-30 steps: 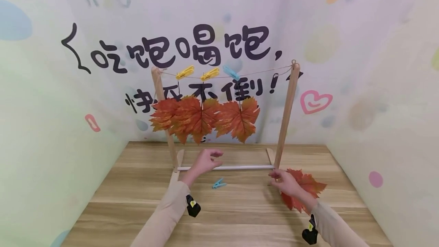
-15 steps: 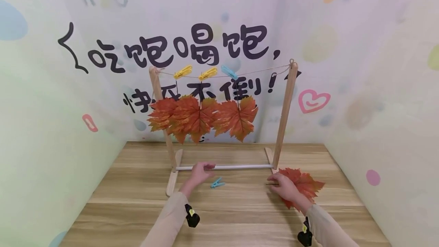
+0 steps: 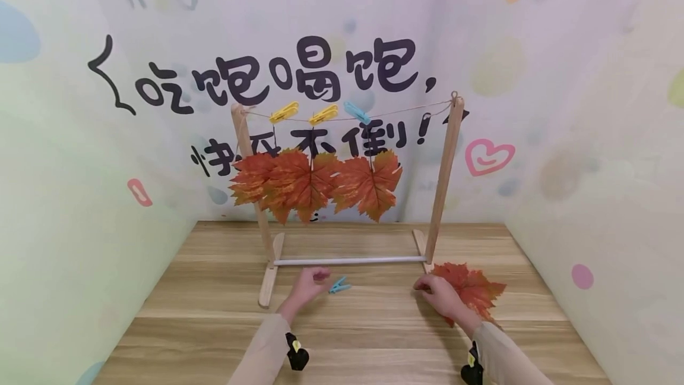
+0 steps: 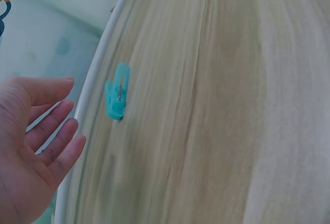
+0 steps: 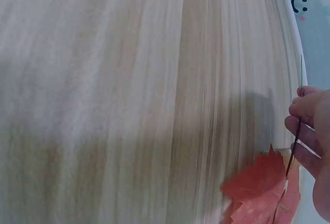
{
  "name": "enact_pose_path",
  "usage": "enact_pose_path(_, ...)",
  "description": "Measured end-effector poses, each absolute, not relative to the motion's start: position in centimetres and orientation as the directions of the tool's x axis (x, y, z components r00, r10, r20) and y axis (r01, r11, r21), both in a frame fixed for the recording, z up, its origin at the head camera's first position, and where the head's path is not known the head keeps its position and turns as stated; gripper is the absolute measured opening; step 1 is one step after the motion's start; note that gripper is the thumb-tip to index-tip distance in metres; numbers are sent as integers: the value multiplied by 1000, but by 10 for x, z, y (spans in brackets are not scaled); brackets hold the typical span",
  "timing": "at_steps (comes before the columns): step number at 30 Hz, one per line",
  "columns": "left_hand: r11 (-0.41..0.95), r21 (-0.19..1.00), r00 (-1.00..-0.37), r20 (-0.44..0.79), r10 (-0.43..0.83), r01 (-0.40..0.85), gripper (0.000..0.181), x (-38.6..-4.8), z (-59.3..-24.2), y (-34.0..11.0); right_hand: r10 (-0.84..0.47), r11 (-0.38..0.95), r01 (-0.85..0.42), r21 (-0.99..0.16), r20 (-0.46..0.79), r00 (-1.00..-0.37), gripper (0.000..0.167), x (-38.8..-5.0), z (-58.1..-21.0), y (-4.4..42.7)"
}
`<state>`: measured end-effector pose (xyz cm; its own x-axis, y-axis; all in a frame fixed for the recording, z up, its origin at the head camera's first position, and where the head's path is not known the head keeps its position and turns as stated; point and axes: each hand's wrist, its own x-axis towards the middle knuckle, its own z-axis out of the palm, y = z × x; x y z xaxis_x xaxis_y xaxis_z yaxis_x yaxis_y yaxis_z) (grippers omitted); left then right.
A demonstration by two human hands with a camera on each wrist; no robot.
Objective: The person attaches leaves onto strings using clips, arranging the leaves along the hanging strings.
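My left hand (image 3: 307,287) hovers just left of a blue clothespin (image 3: 339,285) that lies on the table. Its fingers are loosely bent, with a gap between thumb and fingers and nothing in them; the left wrist view shows the clothespin (image 4: 118,92) apart from the fingertips. At the right, my right hand (image 3: 442,297) pinches the thin dark stem (image 5: 294,149) of a red-orange artificial maple leaf (image 3: 478,287). Part of the leaf is hidden behind the hand. In the right wrist view the leaf blade (image 5: 258,190) shows below the fingers.
A wooden frame (image 3: 446,183) with a white crossbar (image 3: 352,261) stands behind the hands. Along its string, two yellow clothespins (image 3: 323,114) and one blue clothespin (image 3: 357,112) hold hanging maple leaves (image 3: 369,186). A printed curtain backs the wooden table (image 3: 342,343).
My left hand has come down and nearer to me, from over the crossbar to beside the blue clothespin. The right hand has shifted only slightly, still holding the leaf by its stem.
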<state>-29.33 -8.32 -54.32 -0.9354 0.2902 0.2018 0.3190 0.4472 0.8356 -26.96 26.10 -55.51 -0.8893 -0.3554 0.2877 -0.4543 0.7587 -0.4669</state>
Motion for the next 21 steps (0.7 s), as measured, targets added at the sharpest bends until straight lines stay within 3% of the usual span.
enact_pose_path(10,520,795,-942,192,275,314,32,-297,-551,-76,-428,683,-552,-477,351,-833,8,-263,-543,258)
enact_pose_path(21,571,783,-961,125,246,248,48,-304,-551,-50,-441,629,-535,-565,307,-843,10,-258,-526,255)
